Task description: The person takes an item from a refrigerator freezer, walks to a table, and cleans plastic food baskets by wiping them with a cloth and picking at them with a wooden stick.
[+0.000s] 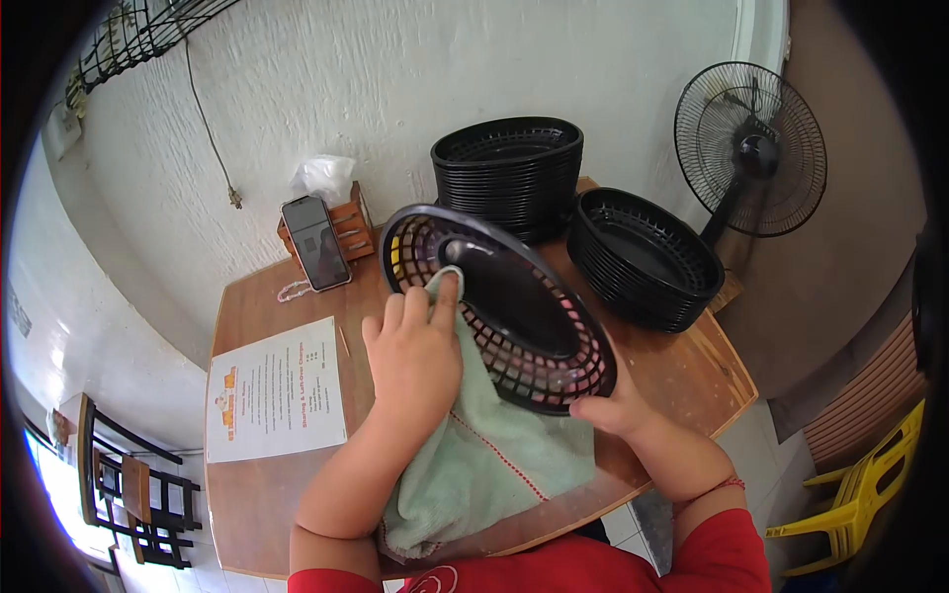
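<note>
Worktop [267, 514] carries a tall stack of nested black baskets [509, 183], plus a shorter nested stack [645, 259] just right of it — one oval basket [529, 301] is up in front, tilted, green cloth [474, 484] pressed inside. Left hand [420, 346] has the cloth — right hand [615, 400] grips the rim.

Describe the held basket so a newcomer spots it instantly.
Find the wooden table; two stacks of black baskets stand at its far side. In front of them, one black oval basket is held tilted, a pale green cloth against it. Unlike its neighbours, it is single and unstacked.
</note>
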`<action>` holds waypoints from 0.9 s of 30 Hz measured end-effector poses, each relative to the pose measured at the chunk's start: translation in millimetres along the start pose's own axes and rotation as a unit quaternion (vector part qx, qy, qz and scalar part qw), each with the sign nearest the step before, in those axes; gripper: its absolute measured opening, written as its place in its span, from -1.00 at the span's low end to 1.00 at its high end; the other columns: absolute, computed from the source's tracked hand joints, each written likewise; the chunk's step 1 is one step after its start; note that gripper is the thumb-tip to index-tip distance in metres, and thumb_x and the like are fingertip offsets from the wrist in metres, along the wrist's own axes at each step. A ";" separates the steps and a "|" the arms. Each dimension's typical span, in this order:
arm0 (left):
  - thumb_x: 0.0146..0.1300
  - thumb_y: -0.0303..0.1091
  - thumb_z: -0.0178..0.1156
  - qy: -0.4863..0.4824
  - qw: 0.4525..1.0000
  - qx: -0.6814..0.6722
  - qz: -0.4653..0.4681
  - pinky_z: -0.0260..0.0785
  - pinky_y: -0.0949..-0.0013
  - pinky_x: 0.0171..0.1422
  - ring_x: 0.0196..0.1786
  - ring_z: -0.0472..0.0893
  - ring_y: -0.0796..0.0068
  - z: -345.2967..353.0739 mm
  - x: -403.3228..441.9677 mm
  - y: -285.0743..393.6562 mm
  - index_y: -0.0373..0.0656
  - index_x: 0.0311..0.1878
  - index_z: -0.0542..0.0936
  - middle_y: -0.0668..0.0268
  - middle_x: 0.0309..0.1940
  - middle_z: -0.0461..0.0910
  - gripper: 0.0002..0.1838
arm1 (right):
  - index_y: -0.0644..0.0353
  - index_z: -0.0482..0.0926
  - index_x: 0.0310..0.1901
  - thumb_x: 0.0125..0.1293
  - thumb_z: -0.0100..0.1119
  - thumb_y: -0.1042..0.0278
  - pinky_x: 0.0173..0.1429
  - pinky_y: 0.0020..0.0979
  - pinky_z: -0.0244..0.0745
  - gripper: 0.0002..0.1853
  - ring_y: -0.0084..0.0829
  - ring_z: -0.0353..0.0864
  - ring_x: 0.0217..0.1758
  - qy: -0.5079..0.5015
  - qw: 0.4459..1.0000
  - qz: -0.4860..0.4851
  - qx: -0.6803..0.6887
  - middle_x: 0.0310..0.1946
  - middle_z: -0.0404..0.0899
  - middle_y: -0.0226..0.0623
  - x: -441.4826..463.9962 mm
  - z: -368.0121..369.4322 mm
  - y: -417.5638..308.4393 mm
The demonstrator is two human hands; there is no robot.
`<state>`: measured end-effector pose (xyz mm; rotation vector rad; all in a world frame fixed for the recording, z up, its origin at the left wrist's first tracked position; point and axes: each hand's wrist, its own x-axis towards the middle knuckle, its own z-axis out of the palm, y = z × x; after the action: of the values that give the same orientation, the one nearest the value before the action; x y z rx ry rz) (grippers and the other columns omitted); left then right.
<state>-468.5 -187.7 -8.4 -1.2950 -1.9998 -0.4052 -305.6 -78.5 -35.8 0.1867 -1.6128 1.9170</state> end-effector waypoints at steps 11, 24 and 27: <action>-0.04 -0.42 0.03 -0.110 0.965 -0.190 0.145 0.12 0.33 -0.19 -0.30 0.32 0.35 -9.2 -10.6 23.3 -0.06 -0.05 0.48 0.32 -0.34 0.32 -0.61 | 0.26 -0.02 0.26 -0.24 0.03 0.60 0.26 -0.32 0.14 -0.13 -0.30 0.22 0.21 -0.037 0.998 0.039 -0.028 0.22 0.13 -0.18 -2.2 -6.1 10.3; 0.14 -0.48 0.06 -0.066 0.760 -0.539 -0.356 0.35 0.48 -0.44 -0.53 0.45 0.46 -32.1 22.1 -29.4 -0.34 -0.20 0.46 0.23 -0.47 0.49 -0.83 | 0.23 0.02 0.25 -0.28 0.10 0.58 0.24 -0.31 0.16 -0.11 -0.30 0.24 0.20 0.077 0.994 0.044 0.068 0.19 0.19 -0.20 2.5 -6.3 -1.5; 0.12 -0.43 0.11 -0.116 0.570 -0.699 -0.416 0.35 0.52 -0.46 -0.53 0.47 0.49 -33.1 20.8 -46.9 -0.35 -0.20 0.46 0.21 -0.46 0.50 -0.78 | 0.23 0.02 0.25 -0.29 0.08 0.58 0.24 -0.33 0.16 -0.10 -0.30 0.23 0.21 0.080 0.995 0.014 0.063 0.20 0.19 -0.20 3.6 -14.0 3.8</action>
<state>-502.2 -214.8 34.7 -0.9061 -2.2914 -2.8367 -306.6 -64.4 -40.7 0.0602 -1.3980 2.0025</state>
